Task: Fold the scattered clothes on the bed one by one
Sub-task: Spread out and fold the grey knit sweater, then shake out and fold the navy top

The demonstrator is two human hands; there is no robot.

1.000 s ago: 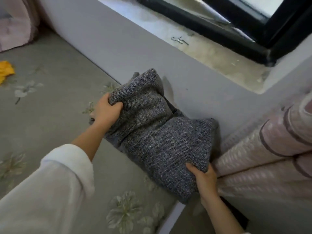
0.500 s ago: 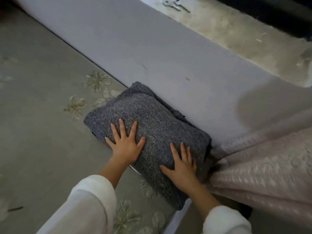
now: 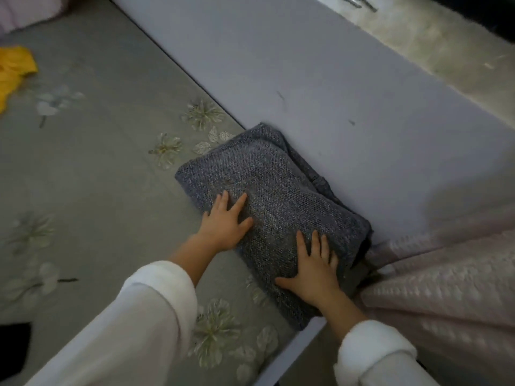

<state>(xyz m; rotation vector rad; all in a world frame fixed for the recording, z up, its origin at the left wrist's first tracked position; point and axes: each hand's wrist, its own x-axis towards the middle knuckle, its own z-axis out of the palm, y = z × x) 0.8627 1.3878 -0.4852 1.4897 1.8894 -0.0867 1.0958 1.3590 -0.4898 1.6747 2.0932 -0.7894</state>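
Two flat hands, left hand (image 3: 223, 222) and right hand (image 3: 315, 270), press one folded sweater (image 3: 278, 190)

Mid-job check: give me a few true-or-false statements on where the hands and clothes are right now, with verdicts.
1. The left hand and right hand both press flat on the grey sweater. True.
2. The sweater lies spread out, unfolded. False: it is folded into a compact bundle.
3. A yellow garment lies on the bed, apart from both hands. True.
4. The sweater sits mid-bed, clear of the wall. False: it lies against the wall at the bed's edge.
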